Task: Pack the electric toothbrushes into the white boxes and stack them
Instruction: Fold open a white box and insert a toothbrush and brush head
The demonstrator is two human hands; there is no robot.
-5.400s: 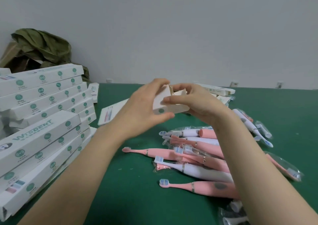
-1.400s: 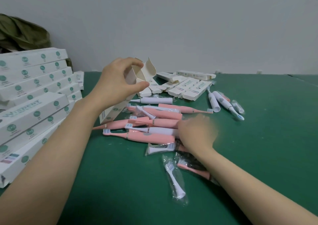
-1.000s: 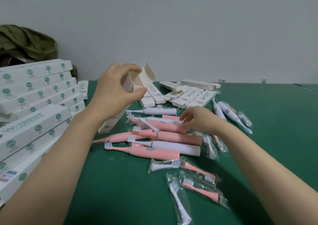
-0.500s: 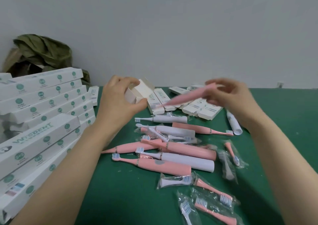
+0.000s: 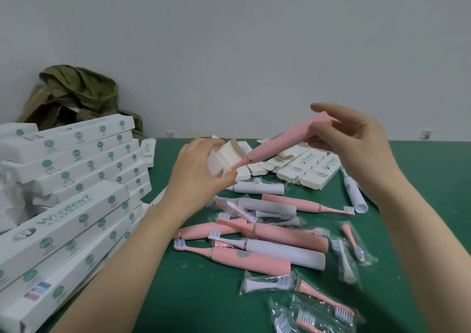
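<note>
At the far left of the bench (image 5: pixel 433 179) I see the stack of packed white boxes (image 5: pixel 76 159), piled several deep, with a crumpled olive cloth (image 5: pixel 84 90) behind it against the wall. Moving right, the left hand (image 5: pixel 201 179) grips an open white box (image 5: pixel 224 158), fingers curled round it, flaps splayed, mouth turned toward the right. Into that mouth points the pink toothbrush (image 5: pixel 277 141) — narrow end first, its tip just at the opening, the body slanting up and to the right. The right hand (image 5: pixel 356 139) pinches the thick butt end between thumb and fingers, the remaining fingers loosely spread. Below both hands lies the heap of loose toothbrushes (image 5: pixel 270 233), pink and white, with a cluster of empty boxes (image 5: pixel 313 169) beyond it and bagged brush heads (image 5: pixel 313 294) scattered at the near right. I judge the step in hand to be loading one brush into its box. Next calls for lining the brush up with the box's long axis and sliding it home — then tucking the flaps and setting the box on the stack.
</note>
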